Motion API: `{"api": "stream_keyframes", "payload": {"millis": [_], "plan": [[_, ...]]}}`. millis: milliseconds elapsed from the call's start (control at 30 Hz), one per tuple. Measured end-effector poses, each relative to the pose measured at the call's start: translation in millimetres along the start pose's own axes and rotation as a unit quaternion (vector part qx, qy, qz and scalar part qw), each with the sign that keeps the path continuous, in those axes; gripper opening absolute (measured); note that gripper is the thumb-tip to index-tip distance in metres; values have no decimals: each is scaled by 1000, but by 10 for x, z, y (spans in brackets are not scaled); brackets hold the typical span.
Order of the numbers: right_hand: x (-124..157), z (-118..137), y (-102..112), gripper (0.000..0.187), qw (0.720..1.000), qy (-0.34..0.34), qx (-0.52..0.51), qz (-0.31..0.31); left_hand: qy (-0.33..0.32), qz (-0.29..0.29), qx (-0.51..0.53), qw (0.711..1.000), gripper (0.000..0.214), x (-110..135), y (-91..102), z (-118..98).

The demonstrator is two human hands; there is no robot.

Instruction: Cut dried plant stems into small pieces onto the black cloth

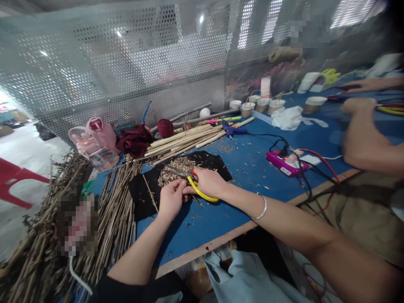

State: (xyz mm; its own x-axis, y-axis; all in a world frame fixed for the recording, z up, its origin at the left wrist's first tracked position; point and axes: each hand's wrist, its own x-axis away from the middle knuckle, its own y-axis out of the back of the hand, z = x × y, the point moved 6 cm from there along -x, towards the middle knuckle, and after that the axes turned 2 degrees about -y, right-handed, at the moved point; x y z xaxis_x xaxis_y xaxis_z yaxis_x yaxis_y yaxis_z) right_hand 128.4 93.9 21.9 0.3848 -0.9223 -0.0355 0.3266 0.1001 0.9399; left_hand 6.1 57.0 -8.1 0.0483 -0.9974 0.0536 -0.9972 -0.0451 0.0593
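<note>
My right hand (208,181) grips a pair of yellow-handled scissors (192,184), blades pointing left over a heap of cut twig pieces (175,167). My left hand (171,198) is closed in a pinch just left of the handles, holding something small that I cannot make out. Both hands work over a black cloth (145,191) spread on the blue table (246,164). A silver bangle (262,207) circles my right wrist.
Dry twigs (104,219) pile at the left edge. Pale sticks (186,139), a dark red yarn ball (165,127) and a pink bag (97,136) lie behind. A pink power strip (284,164) with cables sits right. Another person's arm (362,139) reaches in; a perforated metal screen (126,63) stands behind.
</note>
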Motion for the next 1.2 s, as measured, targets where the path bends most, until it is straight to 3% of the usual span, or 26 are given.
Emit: {"api": "stream_keyframes", "payload": {"millis": [200, 433, 700, 1200], "plan": [[-31, -67, -61, 66, 1000, 5, 10, 27, 37, -5, 30, 999, 33, 11, -20, 28], [-170, -86, 53, 63, 992, 31, 63, 101, 65, -6, 67, 996, 30, 22, -41, 57], [-46, -129, 23, 64, 996, 50, 58, 53, 70, -5, 35, 997, 29, 44, -34, 68], [2, -75, 33, 73, 997, 64, -12, 41, 82, 21, 45, 995, 28, 95, -150, 11]]}}
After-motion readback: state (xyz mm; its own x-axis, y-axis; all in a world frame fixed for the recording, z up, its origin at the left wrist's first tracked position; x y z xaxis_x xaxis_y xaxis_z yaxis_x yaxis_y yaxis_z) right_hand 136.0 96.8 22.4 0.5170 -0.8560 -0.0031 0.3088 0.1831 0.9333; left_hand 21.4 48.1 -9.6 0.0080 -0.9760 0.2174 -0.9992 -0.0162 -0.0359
